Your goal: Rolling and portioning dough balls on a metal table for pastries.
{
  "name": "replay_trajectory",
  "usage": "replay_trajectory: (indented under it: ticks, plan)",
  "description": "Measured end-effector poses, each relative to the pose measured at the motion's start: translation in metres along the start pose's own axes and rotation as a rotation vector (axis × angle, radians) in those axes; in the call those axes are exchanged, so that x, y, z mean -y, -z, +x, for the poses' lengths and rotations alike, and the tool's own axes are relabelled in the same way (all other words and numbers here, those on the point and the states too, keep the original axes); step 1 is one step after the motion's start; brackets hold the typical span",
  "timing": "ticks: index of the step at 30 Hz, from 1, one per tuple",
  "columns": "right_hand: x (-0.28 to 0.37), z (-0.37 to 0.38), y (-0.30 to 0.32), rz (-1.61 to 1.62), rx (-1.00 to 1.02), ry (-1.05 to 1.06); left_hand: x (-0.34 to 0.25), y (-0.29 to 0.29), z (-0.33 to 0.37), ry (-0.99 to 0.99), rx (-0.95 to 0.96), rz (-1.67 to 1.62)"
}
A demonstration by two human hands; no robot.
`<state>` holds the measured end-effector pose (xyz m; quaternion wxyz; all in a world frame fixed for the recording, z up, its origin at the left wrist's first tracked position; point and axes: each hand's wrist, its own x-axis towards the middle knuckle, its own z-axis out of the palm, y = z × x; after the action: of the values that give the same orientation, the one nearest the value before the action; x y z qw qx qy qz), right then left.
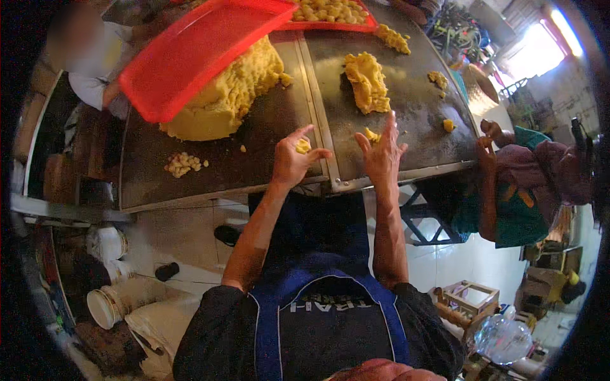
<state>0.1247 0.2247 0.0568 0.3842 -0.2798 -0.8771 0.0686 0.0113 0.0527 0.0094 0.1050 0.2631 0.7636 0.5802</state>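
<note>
My left hand (292, 159) is over the near edge of the metal table, its thumb and forefinger spread. A small piece of yellow dough (304, 145) sits in its cupped fingers. My right hand (383, 155) is across the table's seam, fingers stretched out and apart. Between its thumb and forefinger shows another bit of dough (373, 134), seemingly on the tabletop. Just beyond is a rough slab of yellow dough (367, 82). To the left lies a large dough block (219, 105), partly covered by a tilted red tray (203, 54).
A red tray of small dough balls (330, 11) stands at the far side. Pale small pieces (183, 164) lie near left; dough crumbs (438, 79) and a lump (449, 125) lie right. One person (95, 57) stands left, another (527, 184) right. Buckets (105, 308) are on the floor.
</note>
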Motion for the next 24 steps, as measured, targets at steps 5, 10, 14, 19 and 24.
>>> replay_trajectory:
  ticks: [5,10,14,19,24]
  plan:
    - [-0.064,0.029,-0.036,0.224,0.323,-0.037,0.004,0.01,0.015,-0.041,0.066,-0.095]
    - [-0.032,0.081,-0.058,0.211,0.263,0.015,0.001,0.001,0.02,-0.047,-0.084,-0.184]
    - [-0.043,0.056,-0.085,-0.059,0.167,0.221,-0.003,0.019,0.015,0.099,0.004,-0.335]
    - [-0.049,0.018,-0.028,0.111,0.321,0.266,0.021,0.033,0.023,0.12,-0.043,-0.313]
    - [-0.051,0.043,0.008,0.295,0.703,-0.083,0.021,0.041,0.007,0.012,-0.057,-0.1]
